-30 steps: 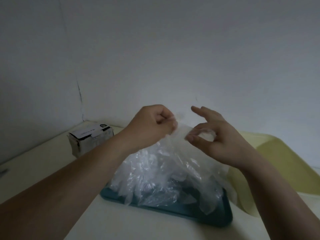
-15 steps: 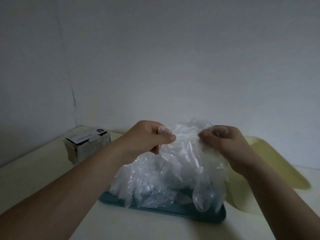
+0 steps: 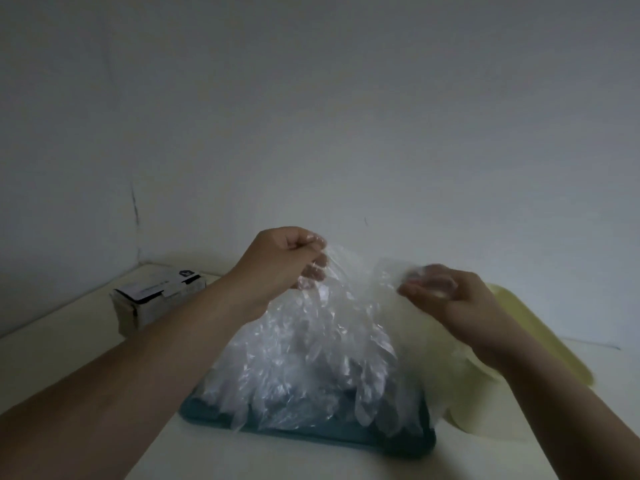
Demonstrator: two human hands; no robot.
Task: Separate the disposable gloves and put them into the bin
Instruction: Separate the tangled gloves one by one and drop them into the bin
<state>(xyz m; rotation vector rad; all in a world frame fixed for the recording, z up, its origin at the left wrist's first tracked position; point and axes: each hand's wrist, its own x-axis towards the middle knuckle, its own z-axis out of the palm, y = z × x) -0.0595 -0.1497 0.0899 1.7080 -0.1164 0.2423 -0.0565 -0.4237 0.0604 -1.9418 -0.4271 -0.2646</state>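
The left hand (image 3: pixel 284 261) is curled tight round the top of a bunch of clear disposable gloves (image 3: pixel 311 358), holding it above a dark teal tray (image 3: pixel 346 441), to which the lower ends hang down. The right hand (image 3: pixel 446 299) pinches one thin glove (image 3: pixel 375 277), blurred, stretched sideways from the bunch. A pale yellow bin (image 3: pixel 540 341) stands just right of the tray. A small cardboard box (image 3: pixel 156 303) sits on the table (image 3: pixel 69 358), off to the left.
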